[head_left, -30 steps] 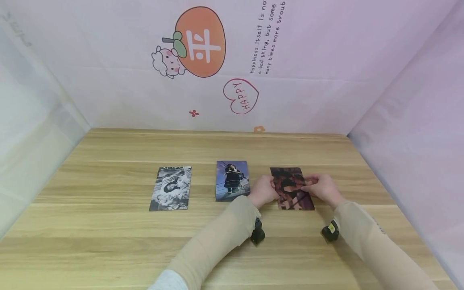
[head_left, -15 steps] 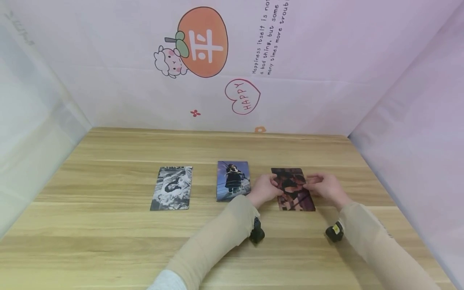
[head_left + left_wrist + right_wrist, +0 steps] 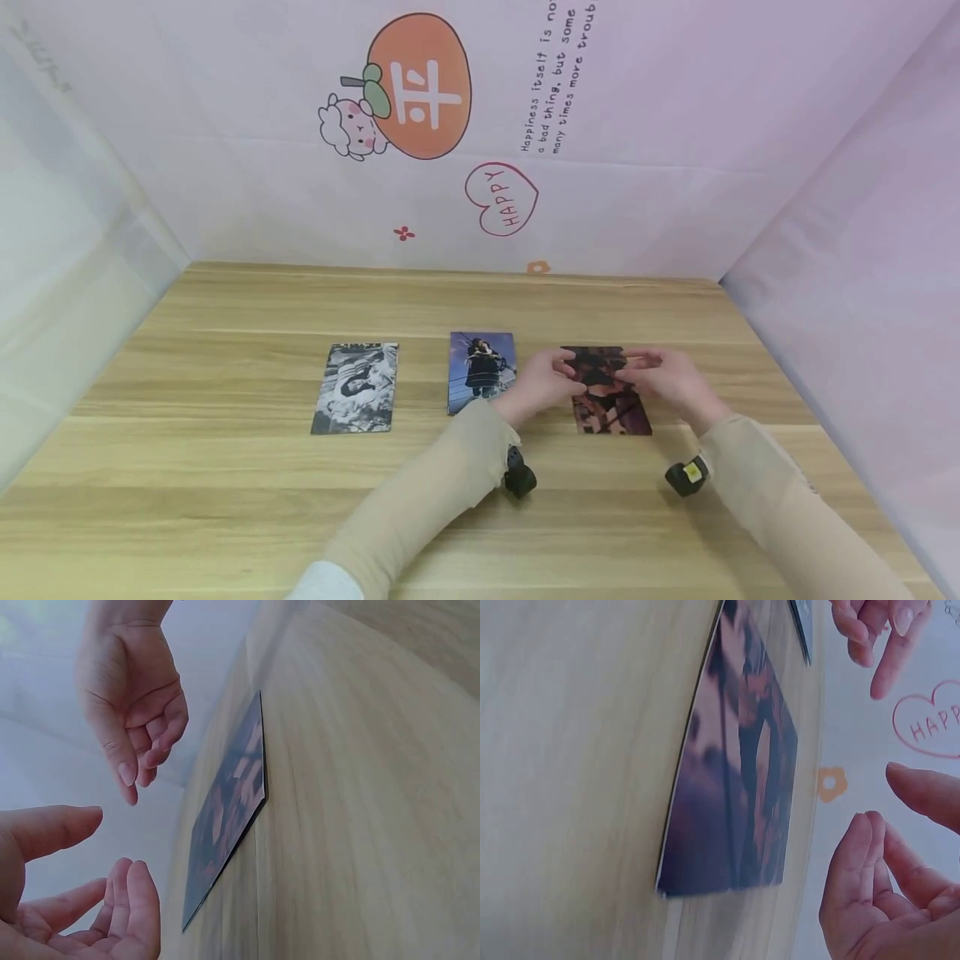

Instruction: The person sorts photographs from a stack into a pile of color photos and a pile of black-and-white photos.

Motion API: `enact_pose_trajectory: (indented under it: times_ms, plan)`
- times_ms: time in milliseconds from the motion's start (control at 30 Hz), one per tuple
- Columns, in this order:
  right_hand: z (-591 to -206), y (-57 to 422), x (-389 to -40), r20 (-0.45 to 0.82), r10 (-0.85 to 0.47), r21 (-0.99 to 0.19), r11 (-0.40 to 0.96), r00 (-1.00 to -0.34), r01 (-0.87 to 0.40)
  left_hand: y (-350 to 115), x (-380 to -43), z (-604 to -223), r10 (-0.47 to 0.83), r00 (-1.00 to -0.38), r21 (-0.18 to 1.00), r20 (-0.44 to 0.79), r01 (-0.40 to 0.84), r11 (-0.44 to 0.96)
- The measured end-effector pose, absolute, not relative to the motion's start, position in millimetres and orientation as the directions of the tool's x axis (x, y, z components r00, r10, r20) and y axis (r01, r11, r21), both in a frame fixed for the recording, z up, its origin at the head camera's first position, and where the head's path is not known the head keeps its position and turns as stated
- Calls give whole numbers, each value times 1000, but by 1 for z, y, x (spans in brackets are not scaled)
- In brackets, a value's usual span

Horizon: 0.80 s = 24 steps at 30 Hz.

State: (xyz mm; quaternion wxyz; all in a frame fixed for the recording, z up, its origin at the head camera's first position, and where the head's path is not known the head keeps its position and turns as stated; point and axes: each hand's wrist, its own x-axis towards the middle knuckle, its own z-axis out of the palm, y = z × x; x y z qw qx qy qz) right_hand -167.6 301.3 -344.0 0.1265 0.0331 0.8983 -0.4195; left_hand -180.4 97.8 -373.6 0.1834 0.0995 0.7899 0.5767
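Note:
A dark reddish picture card (image 3: pixel 611 414) lies flat on the wooden table, right of centre. Both hands hover over its upper half in the head view, the left hand (image 3: pixel 542 382) from the left and the right hand (image 3: pixel 672 385) from the right. Nothing sits between the fingers of either. In the left wrist view a gap separates the left hand (image 3: pixel 82 907) and the right hand (image 3: pixel 139 697) from the card (image 3: pixel 229 806). To the left lie a blue card (image 3: pixel 476 379) showing figures at a ship's rail and a black-and-white card (image 3: pixel 356 392).
The wooden table (image 3: pixel 225 517) meets a white printed backdrop (image 3: pixel 637 208) at its far edge. Pale cloth walls stand at the left (image 3: pixel 67 275) and right (image 3: pixel 862 275). The left forearm passes just in front of the blue card's lower corner.
Both hands have come off the reddish card's side edges and risen above it, fingers loosened. The left arm has shifted slightly left. All three cards lie as before.

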Motion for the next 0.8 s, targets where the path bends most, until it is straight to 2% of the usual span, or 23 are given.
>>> enact_pose_trajectory:
  times_ms: [167, 400, 800]
  plan:
    - [-346, 291, -165, -257, -90, -808, 567, -962, 163, 86, -177, -372, 386, -911, 953, -148, -27, 302]
    - [-349, 278, -164, -259, -143, -834, 531, -955, 147, 67, -172, -368, 400, -908, 950, -125, 6, 311]
    - [-347, 255, -165, -258, -141, -865, 474, -956, 164, 26, -170, -357, 396, -914, 935, -90, 59, 350]
